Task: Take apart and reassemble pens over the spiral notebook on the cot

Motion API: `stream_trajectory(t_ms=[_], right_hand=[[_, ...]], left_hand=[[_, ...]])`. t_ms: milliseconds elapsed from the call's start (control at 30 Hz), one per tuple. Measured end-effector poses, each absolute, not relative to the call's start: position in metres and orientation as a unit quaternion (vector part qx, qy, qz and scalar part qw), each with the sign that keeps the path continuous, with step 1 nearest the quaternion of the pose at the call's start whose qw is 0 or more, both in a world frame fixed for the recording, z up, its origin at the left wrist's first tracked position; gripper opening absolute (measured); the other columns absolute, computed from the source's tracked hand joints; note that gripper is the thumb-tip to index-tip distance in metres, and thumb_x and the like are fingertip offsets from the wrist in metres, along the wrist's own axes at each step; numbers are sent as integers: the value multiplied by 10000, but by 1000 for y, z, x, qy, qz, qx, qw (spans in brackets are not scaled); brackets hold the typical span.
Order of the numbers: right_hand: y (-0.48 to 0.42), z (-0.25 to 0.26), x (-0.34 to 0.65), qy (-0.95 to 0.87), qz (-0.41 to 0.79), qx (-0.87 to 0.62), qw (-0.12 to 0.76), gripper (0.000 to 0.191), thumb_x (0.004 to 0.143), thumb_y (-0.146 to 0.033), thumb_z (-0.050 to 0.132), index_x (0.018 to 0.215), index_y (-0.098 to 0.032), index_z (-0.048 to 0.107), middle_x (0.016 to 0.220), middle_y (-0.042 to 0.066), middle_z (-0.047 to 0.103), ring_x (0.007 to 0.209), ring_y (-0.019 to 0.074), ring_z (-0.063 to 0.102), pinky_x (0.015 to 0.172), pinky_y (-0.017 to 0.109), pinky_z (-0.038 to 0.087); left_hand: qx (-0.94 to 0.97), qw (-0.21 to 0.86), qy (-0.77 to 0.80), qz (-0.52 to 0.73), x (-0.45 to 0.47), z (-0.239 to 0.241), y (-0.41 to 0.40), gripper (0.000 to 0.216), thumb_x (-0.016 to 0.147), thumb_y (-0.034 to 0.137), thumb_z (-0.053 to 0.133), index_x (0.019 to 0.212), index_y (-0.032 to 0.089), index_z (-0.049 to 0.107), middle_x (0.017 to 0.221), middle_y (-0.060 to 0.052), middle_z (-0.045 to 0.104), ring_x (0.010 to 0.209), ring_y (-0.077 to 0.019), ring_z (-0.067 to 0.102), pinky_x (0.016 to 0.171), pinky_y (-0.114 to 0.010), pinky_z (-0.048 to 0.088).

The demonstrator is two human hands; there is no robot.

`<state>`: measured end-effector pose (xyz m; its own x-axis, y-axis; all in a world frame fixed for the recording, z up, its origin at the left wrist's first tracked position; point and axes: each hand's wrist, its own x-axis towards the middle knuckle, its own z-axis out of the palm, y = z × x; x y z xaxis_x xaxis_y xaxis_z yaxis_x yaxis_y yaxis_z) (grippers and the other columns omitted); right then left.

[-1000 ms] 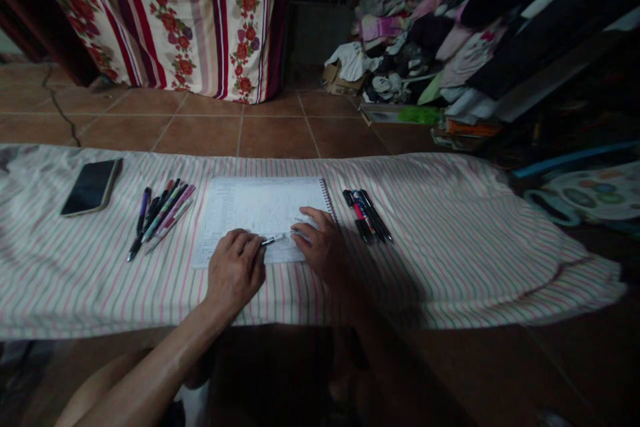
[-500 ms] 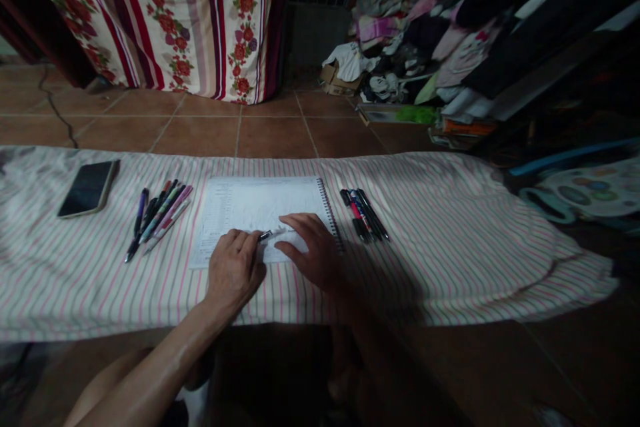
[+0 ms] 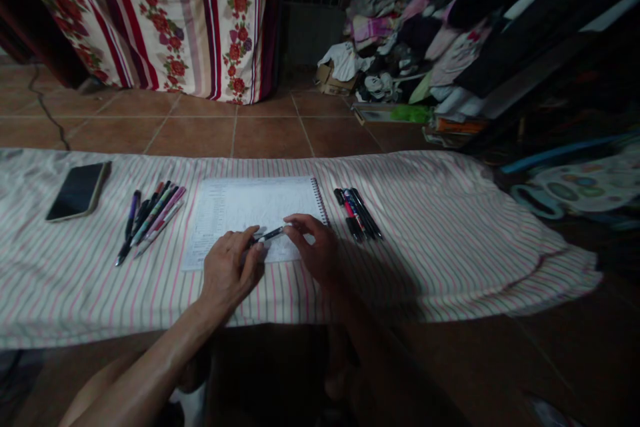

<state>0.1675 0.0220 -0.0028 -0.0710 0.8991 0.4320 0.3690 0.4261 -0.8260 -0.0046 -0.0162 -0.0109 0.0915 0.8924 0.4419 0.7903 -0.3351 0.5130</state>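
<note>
A dark pen (image 3: 273, 234) is held slantwise over the lower part of a spiral notebook (image 3: 265, 200). Its left end lies between the thumb and fingers of my left hand (image 3: 230, 260), which is closed on it. At the other end, the fingertips of my right hand (image 3: 319, 248) pinch the pen. The notebook's open page is pale with faint printed lines, and its coil runs down the right side. Left of the notebook lies a bunch of several pens (image 3: 159, 213); to its right is another group of pens (image 3: 359, 213), mostly black with a red one.
A phone (image 3: 79, 191) lies face up at the left on the striped cloth (image 3: 440, 233). Beyond the cloth are a tiled floor (image 3: 200, 127), a floral curtain (image 3: 193, 27) and a heap of clothes (image 3: 400, 33) at the back right.
More of the pen now shows between my hands. The right fingers have closed onto its right end, and the left thumb and fingers have shifted. The whole view has slid slightly.
</note>
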Motion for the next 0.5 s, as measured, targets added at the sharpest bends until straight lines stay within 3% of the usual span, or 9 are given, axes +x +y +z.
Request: stream_trajectory(t_ms=[167,367,500], right_hand=[[29,-7,170,-608,346,-510,500,183,783,-347,588,886,-209,650,779,20,691,682,149,644,631,255,512],[33,-17,166,-611,370,-519,470,208,784,-377,572,882,-215,658,672,5,675,634,154,646,574,246,506],[34,-20,162,-593,416,-521,452,224,789,-361,550,908,-201,652,637,8,680,574,151,647,516,239,501]], left_hand=[[598,279,597,457,-2,-7,-15,250,805,361,567,969,202,668,882,-56,695,734,-188,616,667,-303,476],[377,513,553,538,1,6,-9,381,663,402,712,937,155,618,504,25,582,427,-96,488,437,-207,371],[322,552,515,571,1,6,-2,381,648,371,734,910,163,552,442,38,565,353,-61,403,379,-168,288]])
